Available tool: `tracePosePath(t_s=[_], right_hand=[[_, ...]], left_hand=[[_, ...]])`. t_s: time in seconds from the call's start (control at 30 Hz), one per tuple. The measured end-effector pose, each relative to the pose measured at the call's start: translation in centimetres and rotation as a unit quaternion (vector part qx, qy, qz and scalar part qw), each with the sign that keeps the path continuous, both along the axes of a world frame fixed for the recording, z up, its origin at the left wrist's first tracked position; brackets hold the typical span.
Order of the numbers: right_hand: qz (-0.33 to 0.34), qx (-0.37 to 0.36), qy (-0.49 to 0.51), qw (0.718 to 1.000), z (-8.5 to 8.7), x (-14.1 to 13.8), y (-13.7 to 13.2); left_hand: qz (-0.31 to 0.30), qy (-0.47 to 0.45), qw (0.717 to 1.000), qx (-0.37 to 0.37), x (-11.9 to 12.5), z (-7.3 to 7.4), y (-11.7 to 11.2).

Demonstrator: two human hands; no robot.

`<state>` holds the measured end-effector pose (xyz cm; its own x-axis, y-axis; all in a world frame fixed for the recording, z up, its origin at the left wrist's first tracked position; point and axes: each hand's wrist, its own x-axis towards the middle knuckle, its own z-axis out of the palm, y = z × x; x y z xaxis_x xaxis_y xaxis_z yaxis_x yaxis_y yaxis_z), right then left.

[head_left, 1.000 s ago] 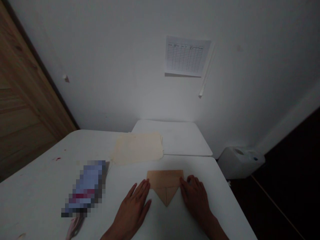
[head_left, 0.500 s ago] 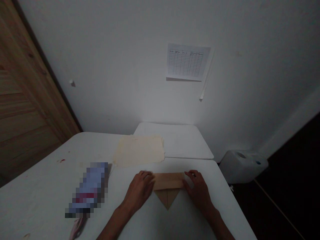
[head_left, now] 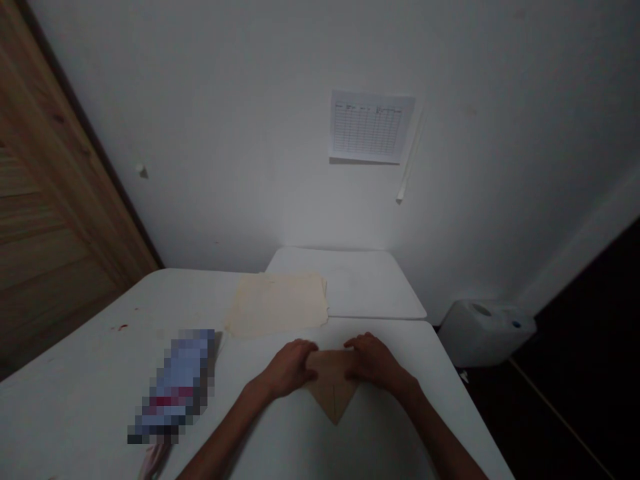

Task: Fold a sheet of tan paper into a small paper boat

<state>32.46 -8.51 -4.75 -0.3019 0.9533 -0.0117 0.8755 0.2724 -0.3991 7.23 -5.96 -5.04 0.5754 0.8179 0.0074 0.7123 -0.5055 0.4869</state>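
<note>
A brown sheet of paper (head_left: 333, 393), folded to a downward point, lies on the white table (head_left: 90, 393) in front of me. My left hand (head_left: 290, 367) rests on its upper left part with the fingers curled down onto the paper. My right hand (head_left: 373, 360) covers the upper right part, fingers bent and pressing the fold. The two hands nearly meet over the paper's top edge, which they hide.
A stack of cream sheets (head_left: 277, 303) lies farther back on the table. A blurred-out object (head_left: 175, 387) lies to the left. A second white table (head_left: 350, 280) stands against the wall, a white container (head_left: 485, 330) on the floor at right, a printed sheet (head_left: 370, 127) on the wall.
Both hands have moved inward from the paper's outer corners to its middle. The wide top band of the paper is now narrower and covered by the hands.
</note>
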Motion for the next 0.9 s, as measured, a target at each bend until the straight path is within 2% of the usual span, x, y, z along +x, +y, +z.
tracePosePath(t_s=[0.3, 0.47, 0.53, 0.63, 0.73, 0.8, 0.9], right_hand=[[0.006, -0.035, 0.042, 0.998, 0.5, 0.3, -0.4], [0.004, -0.006, 0.056, 0.998, 1.4, 0.4, -0.8], [0.017, 0.032, 0.068, 0.997, 2.0, 0.5, -0.9], [0.047, 0.145, 0.105, 0.983, 3.0, 0.6, -1.2], [0.053, 0.272, 0.094, 0.956, 3.1, 0.4, -1.9], [0.059, 0.328, 0.050, 0.942, 2.4, 0.2, -2.5], [0.072, 0.344, -0.011, 0.936, 0.0, -0.1, -3.7]], left_hand=[[0.001, -0.024, 0.999, -0.026, 0.4, 0.3, -0.5], [-0.011, -0.041, 0.998, -0.038, 0.4, 1.1, -1.0], [-0.012, -0.050, 0.998, -0.034, 0.3, 1.8, -0.9], [-0.010, -0.098, 0.993, 0.060, 0.0, 3.1, -0.7], [-0.048, -0.107, 0.964, 0.240, -0.3, 3.8, -0.9], [-0.076, -0.056, 0.942, 0.323, -0.3, 3.2, -1.5], [-0.093, 0.035, 0.928, 0.359, -0.1, 0.8, -2.7]])
